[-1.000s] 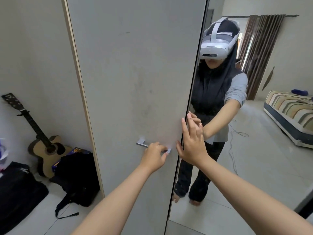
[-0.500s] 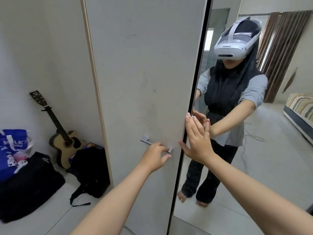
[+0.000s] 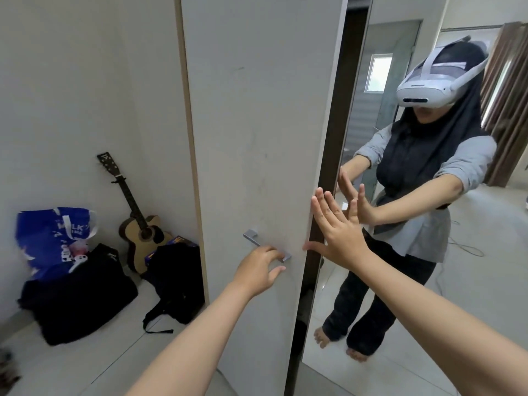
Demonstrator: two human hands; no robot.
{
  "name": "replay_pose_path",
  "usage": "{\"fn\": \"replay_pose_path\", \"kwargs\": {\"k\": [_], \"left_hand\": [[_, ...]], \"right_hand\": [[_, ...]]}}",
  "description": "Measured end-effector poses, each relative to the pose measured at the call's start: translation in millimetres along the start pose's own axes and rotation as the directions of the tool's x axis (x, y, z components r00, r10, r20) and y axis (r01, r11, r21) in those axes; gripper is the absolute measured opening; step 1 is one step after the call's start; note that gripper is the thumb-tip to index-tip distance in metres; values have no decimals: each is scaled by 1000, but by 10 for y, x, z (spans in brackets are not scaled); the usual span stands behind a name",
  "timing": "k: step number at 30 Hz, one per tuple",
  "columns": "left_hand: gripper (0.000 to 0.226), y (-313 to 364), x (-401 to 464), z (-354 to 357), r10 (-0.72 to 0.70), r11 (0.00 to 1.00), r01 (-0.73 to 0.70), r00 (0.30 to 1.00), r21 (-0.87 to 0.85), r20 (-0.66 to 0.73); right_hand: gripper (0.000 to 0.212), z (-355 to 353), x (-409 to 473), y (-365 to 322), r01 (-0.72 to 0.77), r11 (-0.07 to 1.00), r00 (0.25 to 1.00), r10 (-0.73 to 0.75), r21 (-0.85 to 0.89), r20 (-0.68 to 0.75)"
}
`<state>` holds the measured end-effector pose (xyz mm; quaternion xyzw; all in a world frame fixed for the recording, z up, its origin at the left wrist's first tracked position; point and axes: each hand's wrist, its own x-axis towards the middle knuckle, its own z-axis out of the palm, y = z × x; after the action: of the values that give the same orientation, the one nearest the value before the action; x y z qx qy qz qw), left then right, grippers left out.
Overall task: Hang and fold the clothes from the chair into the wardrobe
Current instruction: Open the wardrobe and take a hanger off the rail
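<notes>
Far to my left a blue bag (image 3: 54, 238) is sitting on the floor against the wall, with a black bag (image 3: 83, 295) lying in front of it. Just beside them a guitar (image 3: 140, 227) is leaning upright in the corner, and a black backpack (image 3: 177, 278) is slumping at its foot, touching the wardrobe's side.

In the middle, the grey wardrobe door (image 3: 257, 124) is standing in front of me. My left hand (image 3: 257, 271) is curling loosely over the metal handle (image 3: 265, 245) low on that door, fingers hooked on the bar, thumb sticking out below it.

Just right of the door's edge a dark gap (image 3: 343, 110) is showing between it and the mirrored door (image 3: 400, 310). My right hand (image 3: 340, 238) is spreading wide and flat, all 5 fingers splayed, at the grey door's right edge; I cannot tell whether the palm is pressing it. It is holding nothing. The mirror is reflecting me with a white headset (image 3: 434, 81), both arms reaching forward.
</notes>
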<state>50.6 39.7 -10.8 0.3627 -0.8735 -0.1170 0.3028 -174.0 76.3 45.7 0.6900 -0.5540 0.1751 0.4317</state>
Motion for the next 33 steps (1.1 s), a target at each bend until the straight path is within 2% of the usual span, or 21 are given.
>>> {"fn": "replay_pose_path", "kwargs": {"k": [7,12,15,20,24,27,29,31,33], "left_hand": [[42,-28,-405,-102,-26,1000,26,998,2,-64],[88,69,-649,-197,-52,998,56,996,42,-75],[102,74,-751,-222,-26,988,37,997,152,-72],[107,115,-806,-319,-9,963,45,991,266,-134],[100,18,-957,-416,-41,951,103,976,291,-215],[93,-62,-1123,-610,-107,946,165,972,281,-210],[92,-110,-1245,-774,-152,928,206,970,312,-188],[99,-161,-1395,-946,-190,900,248,963,357,-191],[116,-233,-1540,-1104,-197,871,274,955,407,-221]], "right_hand": [[108,-64,42,-268,80,997,987,-79,4,-138],[109,-139,110,-445,130,992,962,-128,-11,-241],[107,-169,128,-550,165,986,950,-152,23,-273],[102,-290,268,-604,312,949,894,-308,-39,-325],[92,-418,457,-733,409,905,834,-424,-121,-354],[92,-641,769,-968,343,939,842,-318,-24,-436],[99,-844,1040,-1094,305,949,869,-241,83,-432],[103,-1002,1240,-1223,333,924,893,-246,186,-376],[109,-1080,1351,-1414,370,891,903,-279,262,-327]]}}
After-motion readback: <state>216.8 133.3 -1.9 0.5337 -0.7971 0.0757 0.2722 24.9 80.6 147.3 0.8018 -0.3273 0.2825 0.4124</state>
